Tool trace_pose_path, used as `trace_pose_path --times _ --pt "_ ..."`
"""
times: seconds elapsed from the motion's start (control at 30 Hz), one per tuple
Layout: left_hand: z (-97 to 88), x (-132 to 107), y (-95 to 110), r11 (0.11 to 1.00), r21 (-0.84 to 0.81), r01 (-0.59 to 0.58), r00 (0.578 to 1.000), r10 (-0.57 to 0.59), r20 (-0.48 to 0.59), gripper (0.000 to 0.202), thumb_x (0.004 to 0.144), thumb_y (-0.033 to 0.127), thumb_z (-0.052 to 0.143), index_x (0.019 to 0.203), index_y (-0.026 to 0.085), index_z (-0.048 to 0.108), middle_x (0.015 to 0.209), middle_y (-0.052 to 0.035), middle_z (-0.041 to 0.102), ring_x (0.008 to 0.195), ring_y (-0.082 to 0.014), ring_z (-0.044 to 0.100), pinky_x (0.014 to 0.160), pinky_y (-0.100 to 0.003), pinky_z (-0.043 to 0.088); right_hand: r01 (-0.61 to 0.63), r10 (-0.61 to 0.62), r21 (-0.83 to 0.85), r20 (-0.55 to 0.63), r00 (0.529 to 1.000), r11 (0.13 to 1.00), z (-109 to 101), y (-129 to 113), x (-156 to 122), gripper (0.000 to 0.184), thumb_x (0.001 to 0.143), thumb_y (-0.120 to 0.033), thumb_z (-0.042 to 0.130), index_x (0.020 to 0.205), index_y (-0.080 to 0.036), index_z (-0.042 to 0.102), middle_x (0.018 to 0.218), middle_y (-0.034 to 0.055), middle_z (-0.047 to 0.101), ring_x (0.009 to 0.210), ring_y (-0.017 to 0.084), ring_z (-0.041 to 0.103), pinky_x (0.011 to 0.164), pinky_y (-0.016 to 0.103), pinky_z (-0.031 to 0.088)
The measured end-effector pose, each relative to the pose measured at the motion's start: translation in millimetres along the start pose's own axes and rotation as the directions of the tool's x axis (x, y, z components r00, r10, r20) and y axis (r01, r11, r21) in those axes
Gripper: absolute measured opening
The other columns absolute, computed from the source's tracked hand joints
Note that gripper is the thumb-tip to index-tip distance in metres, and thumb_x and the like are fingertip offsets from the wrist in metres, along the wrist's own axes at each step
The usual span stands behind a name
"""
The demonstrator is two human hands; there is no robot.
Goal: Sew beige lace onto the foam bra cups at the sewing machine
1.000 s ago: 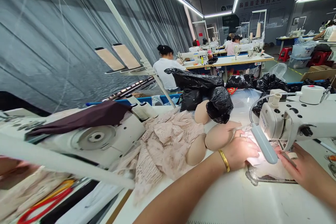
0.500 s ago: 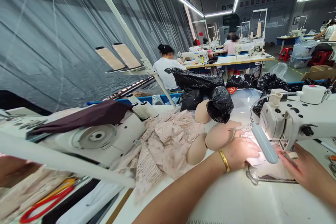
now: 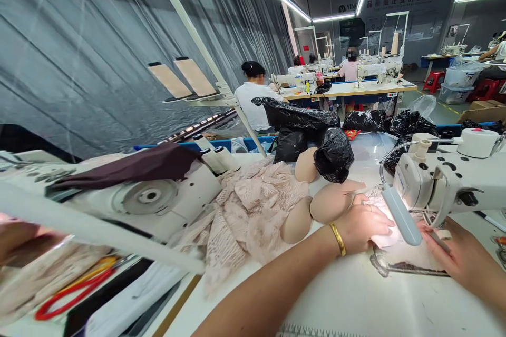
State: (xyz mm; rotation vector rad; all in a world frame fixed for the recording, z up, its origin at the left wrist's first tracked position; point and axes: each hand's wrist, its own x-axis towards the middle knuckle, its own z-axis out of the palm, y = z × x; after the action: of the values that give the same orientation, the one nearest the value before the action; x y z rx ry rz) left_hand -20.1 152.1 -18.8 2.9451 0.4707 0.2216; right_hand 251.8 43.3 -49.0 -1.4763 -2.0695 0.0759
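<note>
At the sewing machine (image 3: 438, 176) on the right, a pale pink fabric piece (image 3: 385, 240) with lace lies under the lit needle area. My left hand (image 3: 363, 226), a gold bangle on its wrist, is closed on this fabric left of the needle. My right hand (image 3: 450, 247) is closed at the fabric's right side, its fingertips close to the presser foot; a beige band circles one finger. A grey lamp (image 3: 402, 216) hides part of the fabric and some fingertips. Beige moulded cups (image 3: 330, 202) and a heap of pale lace (image 3: 253, 205) lie left of my left hand.
Black plastic bags (image 3: 334, 155) sit behind the cups. A second machine (image 3: 150, 195) under a dark cloth, thread cones (image 3: 195, 76) on a slanting stand and red-handled scissors (image 3: 75, 295) are at left. A person in white (image 3: 255, 102) sits beyond the table.
The view has shifted slightly, moving the surroundings a little to the right. Both hands stay at the fabric by the needle with almost no visible movement.
</note>
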Motion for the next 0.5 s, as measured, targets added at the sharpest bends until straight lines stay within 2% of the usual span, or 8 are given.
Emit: trace_pose_path --times 0.1,0.23,0.3,0.4,0.5 --pt "3.2 -0.1 -0.8 1.000 0.013 0.000 1.000 0.001 -0.024 0.022 0.088 0.019 0.065 0.106 0.025 0.077 0.127 -0.0039 0.076 0.115 -0.0256 0.065 0.108 -0.050 0.027 -0.027 0.027 0.032 -0.010 1.000 0.999 -2.4 -1.5 0.9 0.012 0.107 -0.034 0.047 0.106 -0.029 0.059 0.100 0.0040 0.074 0.090 0.024 0.075 0.067 0.033 0.059" --pt "5.9 -0.2 1.5 0.999 0.052 -0.002 0.997 0.006 -0.074 0.027 0.091 0.017 0.061 0.112 0.025 0.075 0.138 -0.0029 0.070 0.120 -0.0253 0.062 0.105 -0.050 0.028 0.026 -0.026 0.016 0.004 1.000 1.000 -1.1 2.3 1.4 0.014 0.106 -0.036 0.049 0.111 -0.029 0.060 0.107 0.0090 0.073 0.096 0.027 0.075 0.059 0.034 0.058" --pt "6.4 -0.3 4.1 0.996 0.091 -0.002 0.996 0.011 -0.090 0.025 0.091 0.017 0.061 0.111 0.024 0.075 0.137 -0.0035 0.070 0.119 -0.0258 0.062 0.102 -0.050 0.028 0.029 -0.029 0.001 0.001 1.000 1.000 0.0 3.6 1.5 0.017 0.107 -0.037 0.047 0.115 -0.028 0.060 0.114 0.0114 0.072 0.103 0.029 0.074 0.064 0.035 0.060" --pt "6.4 -1.2 8.8 0.987 0.159 -0.003 0.995 0.019 -0.102 0.021 0.089 0.017 0.065 0.107 0.022 0.074 0.125 -0.0046 0.075 0.111 -0.0253 0.064 0.098 -0.048 0.030 0.045 -0.045 -0.028 -0.004 0.999 0.999 2.7 4.7 0.4 0.022 0.107 -0.038 0.046 0.116 -0.026 0.062 0.127 0.0145 0.069 0.109 0.031 0.072 0.074 0.039 0.062" --pt "6.1 -3.3 13.6 0.977 0.208 -0.042 0.994 0.062 -0.092 0.015 0.087 0.020 0.070 0.102 0.021 0.074 0.115 -0.0047 0.076 0.102 -0.0239 0.064 0.096 -0.047 0.030 0.058 -0.058 -0.036 0.019 0.998 0.998 5.8 6.5 -3.0 0.026 0.106 -0.039 0.046 0.113 -0.027 0.068 0.123 0.0134 0.072 0.106 0.032 0.073 0.082 0.043 0.061"
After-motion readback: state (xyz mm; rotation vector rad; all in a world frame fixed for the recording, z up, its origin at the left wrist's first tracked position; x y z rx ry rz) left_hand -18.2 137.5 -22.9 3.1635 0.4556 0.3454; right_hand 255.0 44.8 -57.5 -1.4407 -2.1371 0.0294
